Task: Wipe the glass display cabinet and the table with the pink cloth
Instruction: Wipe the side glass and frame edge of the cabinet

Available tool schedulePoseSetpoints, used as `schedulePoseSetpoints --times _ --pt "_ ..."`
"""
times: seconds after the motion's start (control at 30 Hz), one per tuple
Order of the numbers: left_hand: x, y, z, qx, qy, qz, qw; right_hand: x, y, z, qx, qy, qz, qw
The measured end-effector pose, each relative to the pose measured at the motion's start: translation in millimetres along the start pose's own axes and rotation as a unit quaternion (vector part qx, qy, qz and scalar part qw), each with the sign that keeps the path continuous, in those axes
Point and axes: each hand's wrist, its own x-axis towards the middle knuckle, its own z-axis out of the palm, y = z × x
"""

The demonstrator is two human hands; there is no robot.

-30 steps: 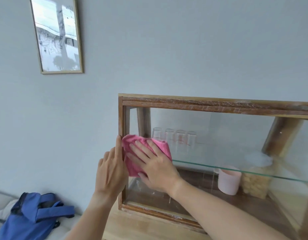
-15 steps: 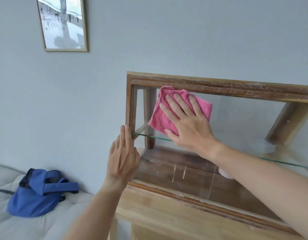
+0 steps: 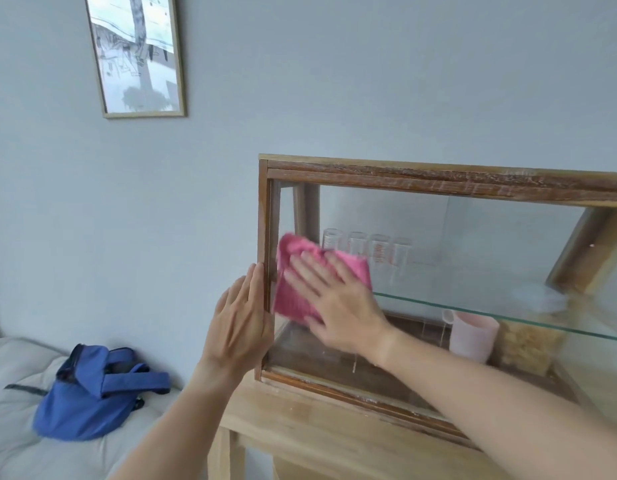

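Pink cloth (image 3: 293, 282) lies flat against the front glass of the glass display cabinet (image 3: 438, 181), at the pane's left end, about mid-height, just beside the left wooden post. Right hand (image 3: 338, 306) presses it there, palm down, fingers spread and straight, not curled around the fabric; cloth shows above and left of the fingers. Left hand (image 3: 239, 320) is flat and open too, fingers together, laid upright against the outer face of the cabinet's left front post, holding nothing. Hands are close, the post between them.

Cabinet stands on the wooden table (image 3: 300, 424), its left end near the table's left edge. Inside, on the glass shelf (image 3: 490, 311): a row of clear drinking glasses (image 3: 367, 252) toward the back left. Below the shelf, on the cabinet floor toward the right: a pale pink cup (image 3: 473, 336), and touching its right side a clear container of yellowish contents (image 3: 529, 344), blurred.

Left of the table, a blue backpack (image 3: 92, 393) lies on a grey cushion (image 3: 16, 438). A framed picture (image 3: 137, 53) hangs on the grey wall (image 3: 369, 81) above.
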Motion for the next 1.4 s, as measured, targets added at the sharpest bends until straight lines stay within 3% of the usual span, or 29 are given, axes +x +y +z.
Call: schedulePoseSetpoints --times 0.1,0.2,0.4,0.5,0.63,0.87,1.03,1.13,1.27,1.4 --pt "0 -2 8 -0.015 0.007 -0.012 1.0 35 39 -24 0.006 0.048 0.067 0.997" --pt "2 2 13 -0.025 0.01 -0.025 0.999 45 42 -27 0.016 0.068 0.074 0.995" --pt "-13 1 23 -0.001 -0.012 -0.052 0.999 -30 -36 31 -0.01 -0.005 -0.1 0.995" --pt "-31 6 37 0.038 -0.024 -0.06 0.997 -70 -65 53 -0.009 -0.058 -0.114 0.992" --pt "-59 25 61 0.029 -0.018 -0.075 0.997 -87 -43 48 -0.062 -0.073 -0.136 0.986" --pt "-69 70 95 -0.028 -0.014 -0.174 0.984 -48 63 -14 -0.054 0.007 -0.023 0.998" --pt "-85 71 110 -0.011 -0.008 -0.192 0.981 -42 40 -7 -0.037 0.042 0.036 0.998" --pt "-91 57 112 -0.006 -0.013 -0.187 0.982 -56 14 17 -0.033 0.033 0.001 0.999" --pt "-96 45 110 0.002 -0.028 -0.201 0.979 -106 -23 54 -0.055 -0.011 -0.111 0.992" --pt "-95 50 113 -0.035 -0.05 -0.23 0.971 -139 -23 60 -0.066 -0.036 -0.141 0.987"
